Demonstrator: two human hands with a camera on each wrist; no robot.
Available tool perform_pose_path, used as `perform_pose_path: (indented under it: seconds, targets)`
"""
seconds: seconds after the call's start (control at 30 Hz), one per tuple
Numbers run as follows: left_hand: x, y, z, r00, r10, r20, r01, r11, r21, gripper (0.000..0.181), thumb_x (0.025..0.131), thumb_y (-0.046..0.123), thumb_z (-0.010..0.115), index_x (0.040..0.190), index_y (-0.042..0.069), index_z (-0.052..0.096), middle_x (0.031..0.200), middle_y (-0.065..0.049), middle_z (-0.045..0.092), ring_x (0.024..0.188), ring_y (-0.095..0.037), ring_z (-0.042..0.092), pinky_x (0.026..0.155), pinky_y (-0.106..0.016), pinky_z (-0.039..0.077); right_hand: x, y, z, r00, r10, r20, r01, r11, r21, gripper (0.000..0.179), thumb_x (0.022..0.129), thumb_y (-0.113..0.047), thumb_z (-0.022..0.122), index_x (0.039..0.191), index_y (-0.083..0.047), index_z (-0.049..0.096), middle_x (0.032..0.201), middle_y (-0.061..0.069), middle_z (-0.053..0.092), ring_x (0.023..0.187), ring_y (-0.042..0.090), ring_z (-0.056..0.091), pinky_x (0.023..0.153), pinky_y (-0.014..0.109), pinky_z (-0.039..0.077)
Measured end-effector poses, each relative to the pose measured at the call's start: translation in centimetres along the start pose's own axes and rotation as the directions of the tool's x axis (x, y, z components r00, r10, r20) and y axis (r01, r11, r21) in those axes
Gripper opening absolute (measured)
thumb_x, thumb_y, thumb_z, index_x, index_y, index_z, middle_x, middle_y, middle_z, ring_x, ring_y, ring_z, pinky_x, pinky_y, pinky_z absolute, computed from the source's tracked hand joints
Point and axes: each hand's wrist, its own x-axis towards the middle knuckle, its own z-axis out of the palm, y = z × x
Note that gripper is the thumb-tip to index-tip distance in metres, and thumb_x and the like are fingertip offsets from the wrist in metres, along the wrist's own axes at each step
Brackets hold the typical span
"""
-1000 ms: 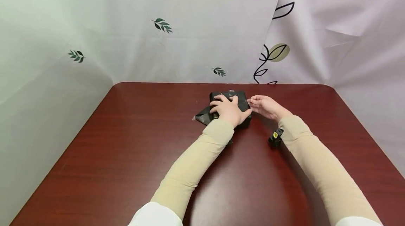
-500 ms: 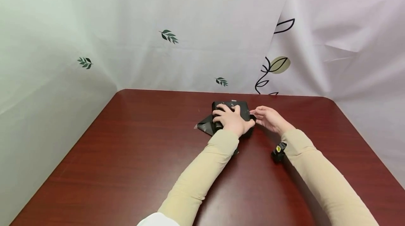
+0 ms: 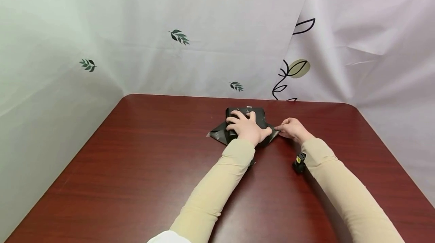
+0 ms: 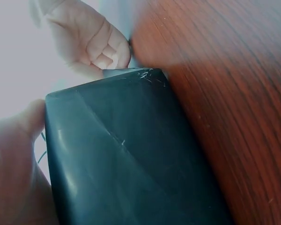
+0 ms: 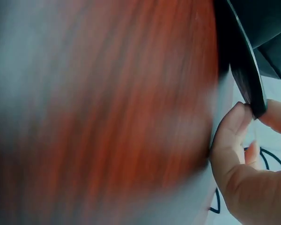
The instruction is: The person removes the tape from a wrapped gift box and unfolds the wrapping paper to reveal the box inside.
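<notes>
A black-wrapped box (image 3: 259, 116) lies near the far edge of the table, with glossy, creased wrapping. My left hand (image 3: 246, 129) rests on its top with fingers spread, the thumb at the right edge. Pointed flaps of wrapping stick out at both ends: the left flap (image 3: 219, 134) lies loose. On the other end, my right hand (image 3: 293, 129) pinches the tip of the right flap (image 5: 247, 75) between thumb and fingers. In the left wrist view the box end (image 4: 117, 150) shows a diagonal fold and small shiny bits that look like clear tape.
The dark red wooden table (image 3: 142, 167) extends around the box. White cloth with leaf prints (image 3: 204, 54) hangs behind the far table edge and along both sides. A small black wrist camera (image 3: 299, 162) sits under the right sleeve.
My right hand has shifted slightly nearer and now pinches the right flap, which has come out to a point. The left hand stays on the box. The head view tilted slightly.
</notes>
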Motion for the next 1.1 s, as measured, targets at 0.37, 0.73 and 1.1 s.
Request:
perform_pose_path:
  seconds: [0.37, 0.73, 1.1]
  targets:
    - [0.1, -0.2, 0.4, 1.000, 0.004, 0.008, -0.004, 1.000, -0.005, 0.089, 0.075, 0.081, 0.043, 0.145, 0.029, 0.028, 0.151, -0.024, 0.015, 0.129, -0.049, 0.032, 0.093, -0.056, 0.039, -0.8, -0.7, -1.9, 0.990, -0.129, -0.057, 0.118, 0.979, -0.165, 0.037, 0.091, -0.008, 0.058, 0.115, 0.012, 0.039, 0.100, 0.011, 0.051, 0.068, -0.003, 0.056, 0.067, 0.015, 0.050]
    - [0.7, -2.4, -0.5, 0.985, 0.170, -0.042, -0.171, 0.985, -0.026, 0.087, 0.078, 0.085, 0.029, 0.148, 0.033, 0.029, 0.145, -0.022, 0.025, 0.119, -0.042, 0.040, 0.082, -0.047, 0.047, -0.7, -2.7, 0.9, 0.962, -0.141, 0.235, 0.146, 0.989, -0.006, 0.048, 0.101, -0.025, 0.043, 0.130, 0.012, 0.037, 0.100, 0.003, 0.055, 0.077, 0.002, 0.061, 0.076, 0.021, 0.053]
    - [2.9, -6.7, -1.2, 0.913, 0.405, 0.057, -0.390, 0.904, -0.174, 0.052, 0.099, 0.045, 0.042, 0.148, 0.032, 0.032, 0.149, -0.021, 0.013, 0.118, -0.040, 0.036, 0.080, -0.039, 0.049, 0.1, -2.9, 2.0, 0.974, -0.094, 0.206, 0.125, 0.982, -0.143, 0.054, 0.096, -0.029, 0.054, 0.133, 0.006, 0.035, 0.132, 0.022, 0.042, 0.107, 0.026, 0.056, 0.094, 0.038, 0.049]
